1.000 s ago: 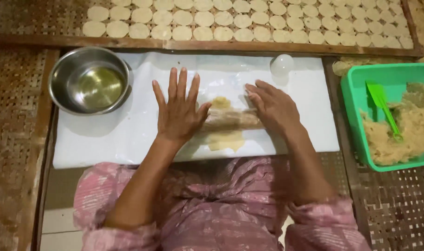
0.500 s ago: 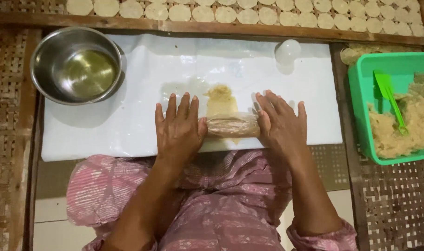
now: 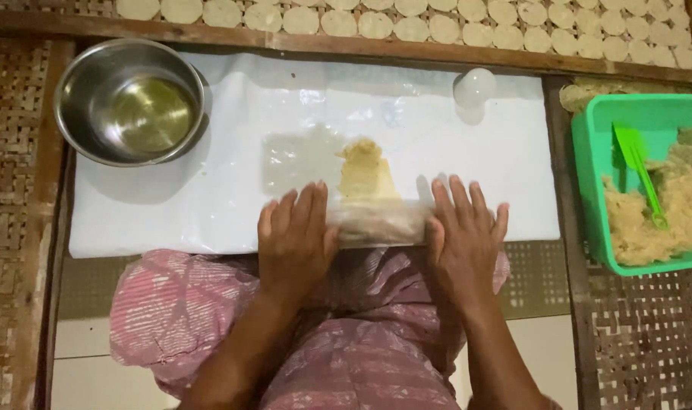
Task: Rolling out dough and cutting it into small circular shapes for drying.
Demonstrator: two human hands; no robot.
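The rolling pin [image 3: 378, 225], a clear cylinder, lies crosswise at the near edge of the white plastic sheet [image 3: 232, 205], at 6 o'clock of the sheet's centre. A flattened strip of yellowish dough [image 3: 367, 176] extends from under it toward 12 o'clock, apparently beneath a transparent film.

The left hand [image 3: 294, 239] rests palm-down on the pin's left end, at 9 o'clock of the dough; its fingers lie flat and close together, pointing toward 12 o'clock. The right hand [image 3: 465, 235] rests palm-down on the right end, at 3 o'clock; its fingers are extended and slightly spread. Neither hand pinches or grips anything.

Handling judgement: the dough appears soft, moist and easily torn when thin. The pin is rigid and probably slick, so flat palm contact at both ends is the suitable hold.

At 10 o'clock stands a steel bowl [image 3: 129, 101] holding a shallow pool of liquid. At 1 o'clock a small pale ball [image 3: 475, 86] rests on the sheet. At 3 o'clock a green tub [image 3: 589, 190] contains more dough and a green spatula [image 3: 639, 171]. Along 12 o'clock, rows of pale discs [image 3: 513, 30] cover a woven tray.
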